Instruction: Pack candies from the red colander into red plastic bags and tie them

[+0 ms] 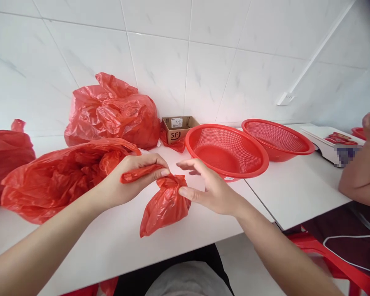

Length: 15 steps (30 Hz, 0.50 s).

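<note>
A small red plastic bag (165,207) hangs just above the white table, its neck gathered and twisted, its lower part bulging. My left hand (135,176) pinches the folded top of this bag between thumb and fingers. To its right, my right hand (211,187) has thumb and fingers apart; the thumb tip touches the side of the bag near the neck. What the bag holds is hidden by the plastic. Behind my left forearm, a large open red bag (49,181) lies with crumpled red plastic inside.
Another big red bag (110,111) leans by the wall, with one more (5,164) at far left. Beyond my hands stand a cardboard box (175,136), a red basket (200,139) and a second basket (277,158). At right are a white scale (323,146) and another person's arm (364,164).
</note>
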Available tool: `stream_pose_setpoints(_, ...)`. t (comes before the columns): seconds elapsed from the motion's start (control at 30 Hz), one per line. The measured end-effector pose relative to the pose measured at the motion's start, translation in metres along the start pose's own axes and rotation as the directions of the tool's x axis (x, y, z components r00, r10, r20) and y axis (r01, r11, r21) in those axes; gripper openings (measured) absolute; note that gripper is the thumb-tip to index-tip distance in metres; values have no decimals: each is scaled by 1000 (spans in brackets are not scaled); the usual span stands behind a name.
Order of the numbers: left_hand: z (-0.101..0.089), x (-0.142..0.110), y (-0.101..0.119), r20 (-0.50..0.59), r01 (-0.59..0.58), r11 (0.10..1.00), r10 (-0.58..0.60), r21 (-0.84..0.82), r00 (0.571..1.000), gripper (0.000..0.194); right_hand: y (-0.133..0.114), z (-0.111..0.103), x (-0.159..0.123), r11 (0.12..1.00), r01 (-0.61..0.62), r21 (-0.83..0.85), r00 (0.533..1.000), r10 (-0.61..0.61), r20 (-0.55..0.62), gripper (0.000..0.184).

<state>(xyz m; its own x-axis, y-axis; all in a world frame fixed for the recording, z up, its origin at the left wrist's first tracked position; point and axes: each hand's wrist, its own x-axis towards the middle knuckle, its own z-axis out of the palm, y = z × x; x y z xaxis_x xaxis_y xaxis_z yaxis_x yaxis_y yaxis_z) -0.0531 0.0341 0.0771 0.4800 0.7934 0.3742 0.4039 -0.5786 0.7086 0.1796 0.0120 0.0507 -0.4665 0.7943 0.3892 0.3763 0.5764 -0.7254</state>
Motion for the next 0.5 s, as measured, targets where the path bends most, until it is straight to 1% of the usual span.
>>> stream_pose_setpoints(0.03, -2, 1, 5, 36, -8, 1000, 8, 9, 999, 19, 3, 5, 1, 994, -20, 106, 1000, 19, 16, 36)
stream_pose_setpoints(0.07, -4, 2, 10, 64, -26, 999, 25, 23, 998, 19, 5, 11, 2, 979, -50, 199, 998, 41, 46, 42)
stream_pose_setpoints(0.1, -6, 2, 15, 72, -49, 998, 46, 40, 996, 19, 8, 20, 3, 961, -83, 263, 995, 65, 75, 39)
stream_pose_setpoints(0.13, -8, 2, 19, 51, -72, 996, 69, 60, 996, 18, 10, 30, 4, 949, -110, 295, 992, 87, 93, 31)
stream_pose_setpoints(0.17, -10, 1, 22, 11, -86, 993, 85, 86, 996, 17, 10, 39, 4, 946, -128, 298, 990, 104, 93, 23)
stream_pose_setpoints(0.2, -12, -1, 25, -41, -85, 990, 90, 110, 995, 16, 10, 48, 5, 950, -134, 282, 990, 116, 81, 21)
stream_pose_setpoints(0.23, -14, -4, 28, -92, -64, 990, 76, 123, 993, 16, 8, 56, 5, 957, -128, 260, 991, 115, 64, 23)
stream_pose_setpoints(0.27, -17, -7, 30, -133, -28, 992, 45, 125, 990, 16, 5, 61, 6, 964, -114, 241, 993, 105, 50, 25)
stream_pose_setpoints(0.33, -24, -14, 35, -209, 56, 992, -31, 113, 977, 18, -4, 67, 7, 967, -91, 237, 995, 77, 67, 26)
stream_pose_setpoints(0.4, -35, -24, 40, -304, 123, 987, -86, 102, 949, 22, -16, 68, 8, 951, -81, 298, 994, 56, 93, 21)
stream_pose_setpoints(0.43, -44, -29, 43, -364, 154, 982, -106, 105, 925, 24, -21, 68, 8, 936, -66, 346, 996, 38, 86, 22)
stream_pose_setpoints(0.5, -67, -43, 48, -516, 207, 975, -139, 77, 845, 27, -28, 69, 5, 903, 8, 429, 1000, -13, 9, 35)
